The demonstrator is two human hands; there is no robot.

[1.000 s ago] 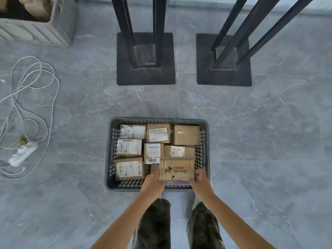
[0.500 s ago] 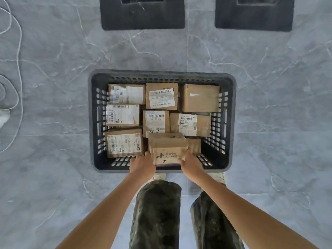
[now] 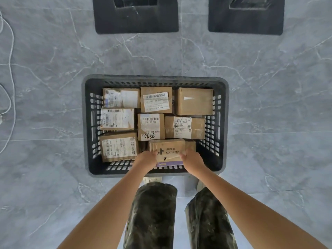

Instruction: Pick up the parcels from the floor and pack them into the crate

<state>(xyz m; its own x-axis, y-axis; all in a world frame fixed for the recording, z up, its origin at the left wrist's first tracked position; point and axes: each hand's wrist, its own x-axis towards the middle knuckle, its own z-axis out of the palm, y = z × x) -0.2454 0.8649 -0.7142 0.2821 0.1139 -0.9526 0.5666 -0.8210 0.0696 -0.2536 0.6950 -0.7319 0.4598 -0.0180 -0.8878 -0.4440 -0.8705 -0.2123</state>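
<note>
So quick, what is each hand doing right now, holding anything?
Left hand: closed, holding the left end of the printed cardboard parcel.
Right hand: closed, holding the same parcel's right end, at the crate near side.

Both arms (image 3: 111, 203) stretched forward and down, wrists close together.
Left hand (image 3: 145, 159) and right hand (image 3: 192, 158) grip a parcel (image 3: 168, 150) by opposite ends.

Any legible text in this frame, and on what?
"530- 05 A32": label on the middle parcel.
"500 E72 071": label on the left-middle parcel, sideways.
"P021": label on the right-middle parcel.
"抖音电商": printed on the held parcel.
The other print is too small or blurred to read.
</note>
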